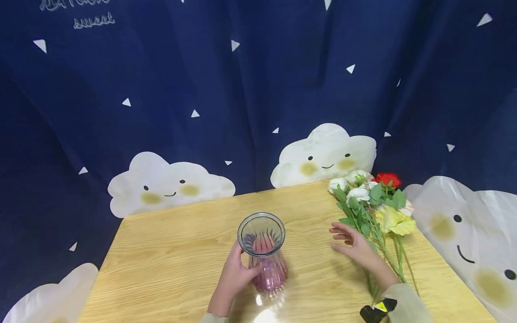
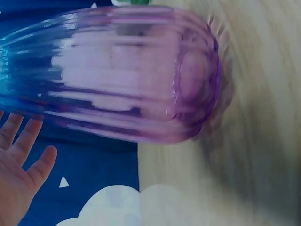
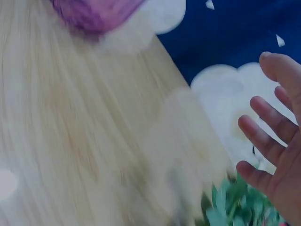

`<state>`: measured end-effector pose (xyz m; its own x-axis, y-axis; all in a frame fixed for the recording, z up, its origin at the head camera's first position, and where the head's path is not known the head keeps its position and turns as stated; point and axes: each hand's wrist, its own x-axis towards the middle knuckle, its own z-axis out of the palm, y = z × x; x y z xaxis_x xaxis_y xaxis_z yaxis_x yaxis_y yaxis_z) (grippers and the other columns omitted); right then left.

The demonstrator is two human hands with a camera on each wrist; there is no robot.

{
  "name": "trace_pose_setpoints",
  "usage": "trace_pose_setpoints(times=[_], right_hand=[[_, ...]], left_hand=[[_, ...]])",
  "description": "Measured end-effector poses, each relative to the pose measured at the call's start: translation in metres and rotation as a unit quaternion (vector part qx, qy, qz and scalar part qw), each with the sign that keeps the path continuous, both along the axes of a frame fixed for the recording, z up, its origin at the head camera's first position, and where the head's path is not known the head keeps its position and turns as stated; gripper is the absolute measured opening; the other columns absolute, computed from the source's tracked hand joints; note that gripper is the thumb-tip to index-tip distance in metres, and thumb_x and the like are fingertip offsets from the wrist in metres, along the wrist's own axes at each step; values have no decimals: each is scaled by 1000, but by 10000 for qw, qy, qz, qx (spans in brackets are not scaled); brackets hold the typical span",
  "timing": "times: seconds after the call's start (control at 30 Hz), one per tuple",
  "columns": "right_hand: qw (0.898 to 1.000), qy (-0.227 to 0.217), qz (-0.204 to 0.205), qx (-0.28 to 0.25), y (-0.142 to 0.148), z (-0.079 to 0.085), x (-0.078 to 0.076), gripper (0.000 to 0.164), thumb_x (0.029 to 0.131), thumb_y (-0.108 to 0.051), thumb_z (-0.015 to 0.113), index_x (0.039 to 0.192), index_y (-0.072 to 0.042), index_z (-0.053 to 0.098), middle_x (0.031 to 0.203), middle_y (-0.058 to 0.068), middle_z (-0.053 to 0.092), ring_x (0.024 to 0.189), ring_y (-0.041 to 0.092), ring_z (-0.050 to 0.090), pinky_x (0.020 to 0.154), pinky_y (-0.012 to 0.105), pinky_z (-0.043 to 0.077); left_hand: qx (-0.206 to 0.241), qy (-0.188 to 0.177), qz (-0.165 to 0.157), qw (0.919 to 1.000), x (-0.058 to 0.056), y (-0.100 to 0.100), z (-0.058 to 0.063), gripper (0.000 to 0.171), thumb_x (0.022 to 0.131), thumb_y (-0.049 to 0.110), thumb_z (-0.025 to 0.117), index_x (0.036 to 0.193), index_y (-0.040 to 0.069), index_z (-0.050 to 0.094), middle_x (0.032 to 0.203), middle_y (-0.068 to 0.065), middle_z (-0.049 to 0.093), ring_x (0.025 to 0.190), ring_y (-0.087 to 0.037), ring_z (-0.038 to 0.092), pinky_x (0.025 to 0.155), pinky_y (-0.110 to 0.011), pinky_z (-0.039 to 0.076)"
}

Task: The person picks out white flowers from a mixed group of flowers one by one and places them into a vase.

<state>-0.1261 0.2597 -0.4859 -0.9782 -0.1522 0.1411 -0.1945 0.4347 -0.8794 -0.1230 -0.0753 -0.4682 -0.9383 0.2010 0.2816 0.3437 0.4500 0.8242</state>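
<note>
A ribbed glass vase [image 1: 268,269], bluish at the rim and pink-purple at the base, stands upright on the wooden table. My left hand [image 1: 239,274] is at its left side, the thumb overlapping the glass in the head view. From the left wrist, the vase [image 2: 141,77] fills much of the picture; the fingertips of that hand [image 2: 18,162] reach its edge while the thumb stands apart from it. My right hand [image 1: 355,246] hovers with parted fingers left of a bunch of flowers [image 1: 365,215]. Nothing is in this hand [image 3: 277,127] in the right wrist view.
The flowers, with white, red and yellow blooms [image 1: 395,220] and long green stems, lie along the right side of the table [image 1: 173,251]. A dark blue curtain [image 1: 258,89] with white clouds hangs behind. A black wrist strap [image 1: 377,310] circles the right sleeve.
</note>
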Motion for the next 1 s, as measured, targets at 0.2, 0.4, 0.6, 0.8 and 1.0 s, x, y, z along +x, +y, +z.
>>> trace_pose_setpoints(times=[0.2, 0.4, 0.6, 0.8, 1.0], right_hand=[[9943, -176, -622, 849, 32, -5, 9, 52, 84, -25, 56, 129, -4, 39, 119, 22, 54, 97, 21, 56, 74, 35, 50], [9675, -515, -1448, 2010, 57, -9, 11, 48, 84, -20, 53, 123, 5, 41, 107, 25, 58, 87, 32, 58, 68, 41, 53], [9285, -1051, -1931, 2991, 77, -14, 15, 31, 79, -14, 46, 98, 10, 51, 82, 21, 58, 68, 27, 54, 57, 43, 47], [9110, -1309, -1838, 3452, 84, -17, 19, 15, 75, -8, 45, 75, 5, 52, 69, 21, 57, 59, 28, 52, 48, 44, 44], [9087, -1368, -1714, 3552, 83, -16, 17, 16, 75, -9, 47, 77, 7, 51, 70, 23, 57, 60, 30, 53, 50, 46, 46]], left_hand=[[-1111, 768, 113, 9908, -2, -8, 8, 77, 61, 44, 73, 129, 26, 40, 120, -1, 60, 108, -20, 57, 91, -46, 49], [-1567, 1068, 137, 9818, -4, -10, 11, 71, 62, 49, 71, 124, 26, 45, 110, 4, 64, 98, -15, 60, 84, -40, 52], [-1595, 1045, 117, 9816, -3, -11, 12, 72, 61, 48, 71, 124, 25, 45, 109, 5, 64, 98, -14, 60, 84, -39, 52], [-1592, 989, 86, 9822, -3, -11, 12, 74, 61, 49, 71, 127, 28, 43, 114, 5, 63, 101, -14, 59, 86, -40, 52], [-1685, 916, 75, 9814, -4, -11, 12, 74, 62, 48, 71, 127, 28, 42, 115, 4, 62, 102, -16, 59, 87, -40, 51]])
